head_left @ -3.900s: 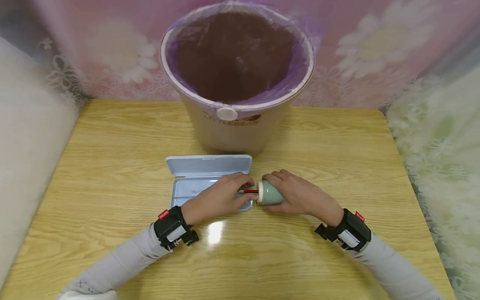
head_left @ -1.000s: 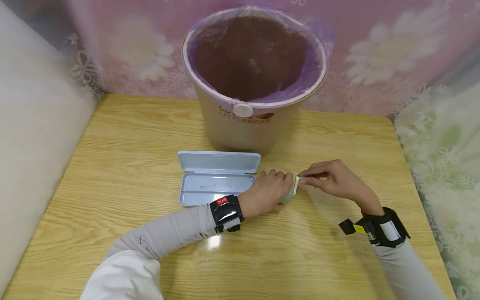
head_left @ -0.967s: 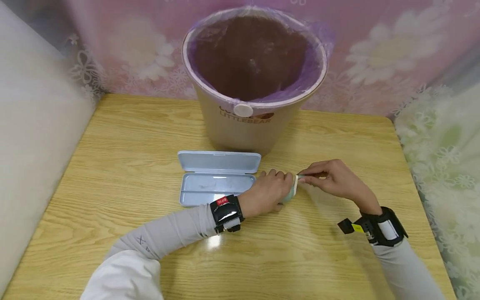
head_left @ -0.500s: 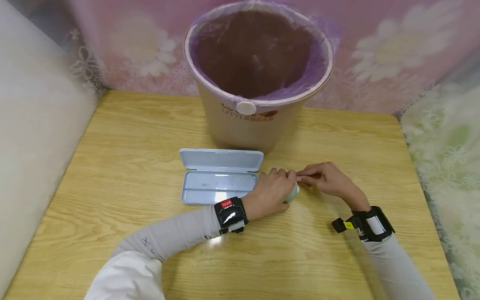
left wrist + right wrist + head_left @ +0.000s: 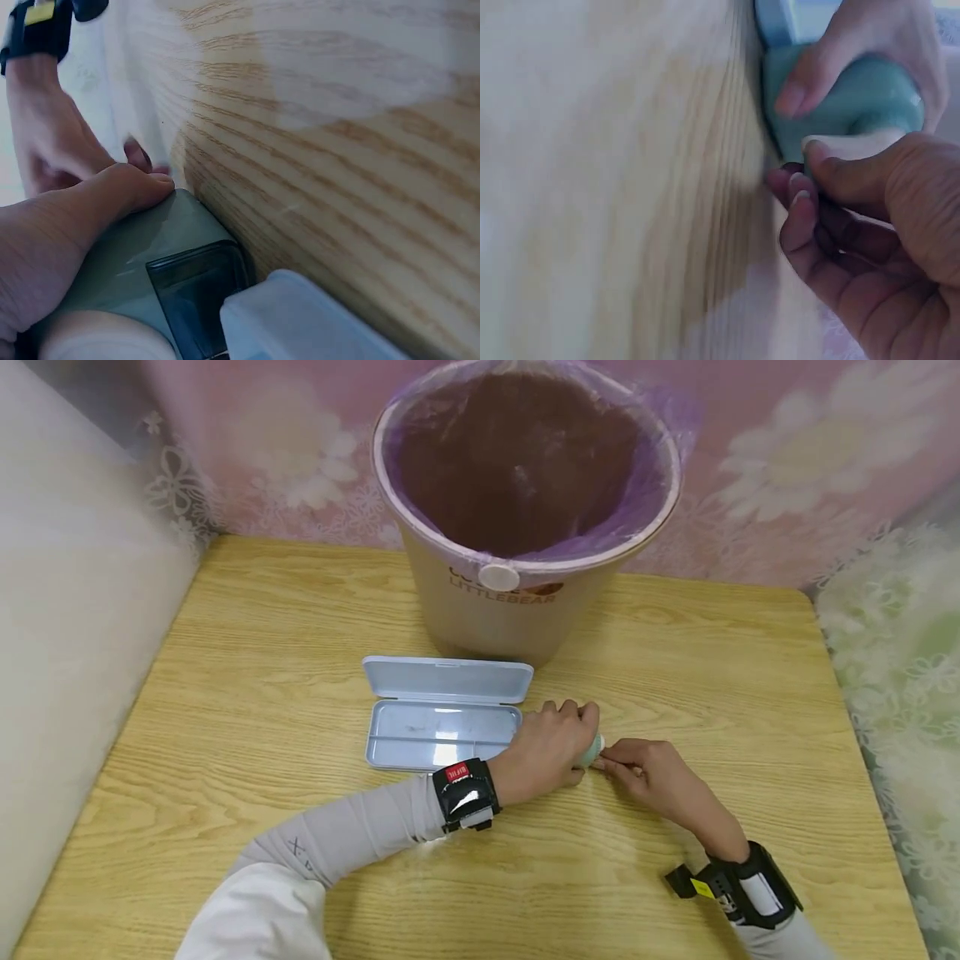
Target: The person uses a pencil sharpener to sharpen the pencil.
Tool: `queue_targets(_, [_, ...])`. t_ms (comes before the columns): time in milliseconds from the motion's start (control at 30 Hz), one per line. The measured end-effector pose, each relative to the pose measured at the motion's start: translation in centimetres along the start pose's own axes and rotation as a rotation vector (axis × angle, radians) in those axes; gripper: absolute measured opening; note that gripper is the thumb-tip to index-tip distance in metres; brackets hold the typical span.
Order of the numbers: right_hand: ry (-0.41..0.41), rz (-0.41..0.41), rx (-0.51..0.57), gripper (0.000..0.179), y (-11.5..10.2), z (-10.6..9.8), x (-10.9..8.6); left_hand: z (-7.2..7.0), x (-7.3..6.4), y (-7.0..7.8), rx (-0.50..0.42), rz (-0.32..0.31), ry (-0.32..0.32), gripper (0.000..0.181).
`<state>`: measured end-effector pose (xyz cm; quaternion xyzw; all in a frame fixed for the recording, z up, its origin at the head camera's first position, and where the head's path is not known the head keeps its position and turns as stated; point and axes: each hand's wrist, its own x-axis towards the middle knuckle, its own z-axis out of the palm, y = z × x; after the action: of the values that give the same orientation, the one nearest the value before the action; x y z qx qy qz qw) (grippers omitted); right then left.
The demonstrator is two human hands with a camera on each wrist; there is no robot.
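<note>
My left hand [image 5: 543, 752] grips a green pencil sharpener [image 5: 591, 752] at the right end of an open light-blue pencil case [image 5: 408, 727]. The sharpener's body [image 5: 135, 262] carries a dark see-through window [image 5: 199, 289] and a round cream end piece in the left wrist view. On its far end, the right wrist view shows a white crank arm [image 5: 855, 142]. My right hand [image 5: 667, 781] pinches the crank's end between thumb and fingertips, which mostly hide it. No pencil shows.
Behind the pencil case stands a tall beige bin [image 5: 495, 618] lined with a purple bag. Wood-grain table [image 5: 285, 610] surrounds the case, with a pink floral cloth [image 5: 300, 452] at the back and pale cloths at both sides.
Earlier, my right hand held the sharpener while my left was at a red pencil in its end. Now my left holds the sharpener; my right has just moved lower, toward me.
</note>
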<state>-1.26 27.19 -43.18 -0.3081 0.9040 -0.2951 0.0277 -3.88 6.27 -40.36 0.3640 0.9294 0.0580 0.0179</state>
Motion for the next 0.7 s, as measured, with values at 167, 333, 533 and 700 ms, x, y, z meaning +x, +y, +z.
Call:
queue_targets(167, [0.018, -0.038, 0.004, 0.018, -1.4, 0.0, -1.2, 0.1, -0.2, -0.2, 0.017, 0.001, 0.004, 0.053])
queue_targets(333, [0.016, -0.048, -0.019, 0.020, -2.2, -0.9, -1.5, -0.2, 0.1, -0.1, 0.020, 0.008, -0.015, 0.055])
queue_targets(533, [0.073, -0.078, -0.037, 0.017, -3.2, -1.7, -1.5, -0.1, 0.0, -0.3, 0.007, -0.009, -0.043, 0.057])
queue_targets(700, [0.092, -0.123, -0.120, 0.012, -4.2, -2.6, -1.0, -0.1, -0.1, -0.4, -0.008, 0.014, -0.034, 0.056])
